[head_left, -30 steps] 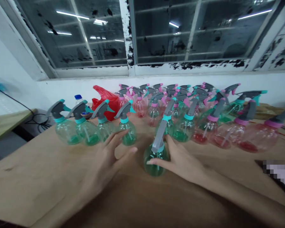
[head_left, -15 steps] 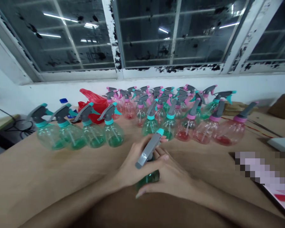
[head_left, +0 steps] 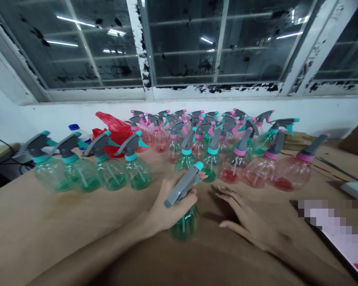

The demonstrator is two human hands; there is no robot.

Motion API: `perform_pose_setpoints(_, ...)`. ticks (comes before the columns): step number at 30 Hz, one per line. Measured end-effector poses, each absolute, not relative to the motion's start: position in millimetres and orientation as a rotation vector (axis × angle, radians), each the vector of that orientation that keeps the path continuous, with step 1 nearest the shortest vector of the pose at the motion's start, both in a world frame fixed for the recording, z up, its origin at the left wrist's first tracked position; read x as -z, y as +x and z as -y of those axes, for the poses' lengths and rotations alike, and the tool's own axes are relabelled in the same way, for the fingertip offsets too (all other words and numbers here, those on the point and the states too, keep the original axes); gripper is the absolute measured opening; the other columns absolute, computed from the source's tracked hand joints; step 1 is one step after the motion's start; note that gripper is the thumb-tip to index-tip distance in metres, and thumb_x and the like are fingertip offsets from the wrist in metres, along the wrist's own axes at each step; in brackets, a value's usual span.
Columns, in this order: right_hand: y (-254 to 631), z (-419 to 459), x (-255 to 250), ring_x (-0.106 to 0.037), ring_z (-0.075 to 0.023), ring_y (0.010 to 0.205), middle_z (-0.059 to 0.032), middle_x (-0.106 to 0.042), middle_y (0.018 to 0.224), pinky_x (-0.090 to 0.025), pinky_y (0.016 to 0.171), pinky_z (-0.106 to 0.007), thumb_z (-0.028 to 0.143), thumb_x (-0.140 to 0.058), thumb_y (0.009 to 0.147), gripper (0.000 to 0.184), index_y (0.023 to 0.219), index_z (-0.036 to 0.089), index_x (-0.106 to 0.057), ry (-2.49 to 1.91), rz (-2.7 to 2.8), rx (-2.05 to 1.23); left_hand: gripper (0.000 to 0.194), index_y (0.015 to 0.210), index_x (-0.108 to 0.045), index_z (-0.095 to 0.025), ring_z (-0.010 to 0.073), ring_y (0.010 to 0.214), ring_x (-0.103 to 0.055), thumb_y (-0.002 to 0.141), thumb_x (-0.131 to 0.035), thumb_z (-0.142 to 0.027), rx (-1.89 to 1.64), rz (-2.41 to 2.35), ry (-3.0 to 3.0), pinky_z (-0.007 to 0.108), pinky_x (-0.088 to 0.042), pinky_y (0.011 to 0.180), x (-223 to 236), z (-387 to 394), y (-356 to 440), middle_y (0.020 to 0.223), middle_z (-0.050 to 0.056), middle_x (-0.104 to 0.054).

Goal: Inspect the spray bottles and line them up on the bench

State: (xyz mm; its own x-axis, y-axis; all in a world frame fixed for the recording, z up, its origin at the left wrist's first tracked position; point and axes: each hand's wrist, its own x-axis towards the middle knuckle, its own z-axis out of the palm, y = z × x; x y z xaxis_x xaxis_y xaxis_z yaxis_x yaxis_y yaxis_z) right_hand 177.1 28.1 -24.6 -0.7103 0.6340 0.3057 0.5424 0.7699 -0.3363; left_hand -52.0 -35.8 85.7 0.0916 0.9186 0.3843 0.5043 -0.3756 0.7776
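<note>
Near the middle front of the table is a green spray bottle (head_left: 184,227) with a grey and turquoise trigger head. My left hand (head_left: 170,204) is wrapped round its neck just under the head, hiding the collar and part of the trigger. To the right of the bottle, my right hand (head_left: 244,216) hovers low by the tabletop with fingers stretched out and nothing in them. Behind my left hand stands another green spray bottle (head_left: 185,159), beside a second green spray bottle (head_left: 210,163). Red-tinted spray bottles (head_left: 231,171) continue that row to the right.
Several green spray bottles (head_left: 137,174) line the left side. More pink and green bottles crowd the back near a red plastic bag (head_left: 115,129) and a blue-capped bottle (head_left: 74,128). A cardboard box (head_left: 356,139) sits far right. A blurred-out flat item (head_left: 331,234) lies front right.
My right hand held the green spray bottle at first; then both hands were on it. Now my left hand alone grips its neck, and my right hand has moved off to the right.
</note>
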Motion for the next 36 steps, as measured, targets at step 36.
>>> perform_pose_setpoints(36,190.1,-33.4,38.4,-0.031,-0.0255,0.131,-0.0051,-0.033,0.145,-0.029,0.107,-0.049,0.048,-0.052,0.082,0.069,0.141,0.026,-0.025,-0.985,2.560,-0.178,0.019,0.089,-0.062,-0.019,0.0145,0.058,-0.058,0.076,-0.048,-0.021,-1.189,-1.484,1.877,0.026,-0.048,0.054,-80.2,23.5,-74.9,0.066,0.000,-0.060)
